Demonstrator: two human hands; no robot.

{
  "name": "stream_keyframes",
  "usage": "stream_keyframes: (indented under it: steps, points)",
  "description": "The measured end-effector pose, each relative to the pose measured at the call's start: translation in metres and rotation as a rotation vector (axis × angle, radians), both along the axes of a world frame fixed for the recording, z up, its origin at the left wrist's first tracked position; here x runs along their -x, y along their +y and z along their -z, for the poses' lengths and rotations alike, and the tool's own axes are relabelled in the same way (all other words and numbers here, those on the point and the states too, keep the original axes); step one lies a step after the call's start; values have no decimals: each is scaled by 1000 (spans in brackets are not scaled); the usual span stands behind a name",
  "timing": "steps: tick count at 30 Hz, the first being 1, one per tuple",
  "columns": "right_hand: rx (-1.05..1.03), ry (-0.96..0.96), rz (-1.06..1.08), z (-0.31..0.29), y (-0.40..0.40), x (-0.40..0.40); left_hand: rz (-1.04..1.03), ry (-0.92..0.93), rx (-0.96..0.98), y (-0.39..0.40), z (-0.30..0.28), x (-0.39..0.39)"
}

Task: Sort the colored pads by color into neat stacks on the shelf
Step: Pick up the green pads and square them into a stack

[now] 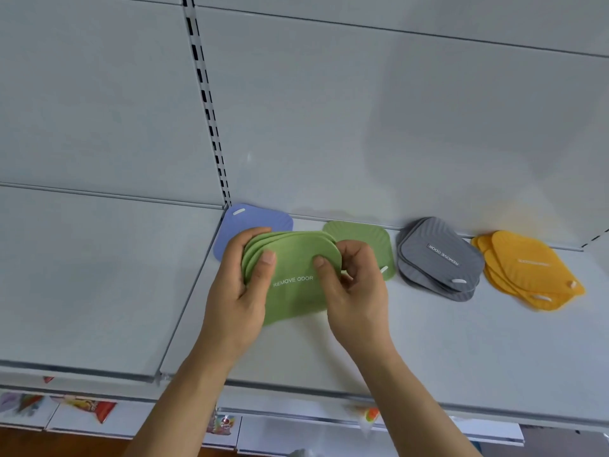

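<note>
Both my hands hold a fanned bundle of several green pads (293, 275) above the white shelf (428, 341); the top pad reads "REMOVE ODOR". My left hand (240, 285) grips the bundle's left edge, thumb on top. My right hand (352, 278) pinches its right edge. Behind the bundle one more green pad (365, 235) lies flat on the shelf. A blue pad (250, 222) lies at the back left, partly hidden by my left hand. To the right sit a loose grey stack (438, 258) and a fanned orange stack (527, 272).
The shelf's back panel (329, 110) rises right behind the pads, with a slotted upright (207, 103) at the left. A second shelf board (92, 275) adjoins on the left. Below the front edge, a lower shelf holds packaged goods (95, 409).
</note>
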State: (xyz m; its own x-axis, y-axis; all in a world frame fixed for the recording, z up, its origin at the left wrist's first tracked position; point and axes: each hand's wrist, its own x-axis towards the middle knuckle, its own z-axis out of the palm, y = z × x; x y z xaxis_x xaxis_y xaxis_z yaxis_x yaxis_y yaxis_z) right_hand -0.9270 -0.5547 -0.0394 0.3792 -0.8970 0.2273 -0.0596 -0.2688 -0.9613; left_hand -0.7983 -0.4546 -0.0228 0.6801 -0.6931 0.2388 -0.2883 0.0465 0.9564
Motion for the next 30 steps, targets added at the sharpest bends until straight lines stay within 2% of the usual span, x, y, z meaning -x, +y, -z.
stream_keyframes:
  steps: [5,6,9,12,14,21,25,27,30]
  points:
    - [166,91,24,4,-16,14,38,-63,-4,-4,-1,3]
    - [283,178,46,8,-27,23,35,-70,0,-5,0,3]
    - [683,614,89,26,-67,57,8,-84,14,-6,2,0]
    - [850,884,-32,33,-92,77,-4,-63,5,-7,1,-3]
    - [909,932,-134,31,-105,82,-1,-61,8,-9,1,-3]
    - [914,837,-324,24,-135,84,5,-57,20,-10,0,-3]
    - [846,849,-328,21,-133,75,-9,-44,14,-9,0,-3]
    - [764,917,-286,15,-131,60,-14,-37,6,-9,1,-3]
    - [608,1220,-243,1,-135,35,-21,-37,-1,-9,0,-3]
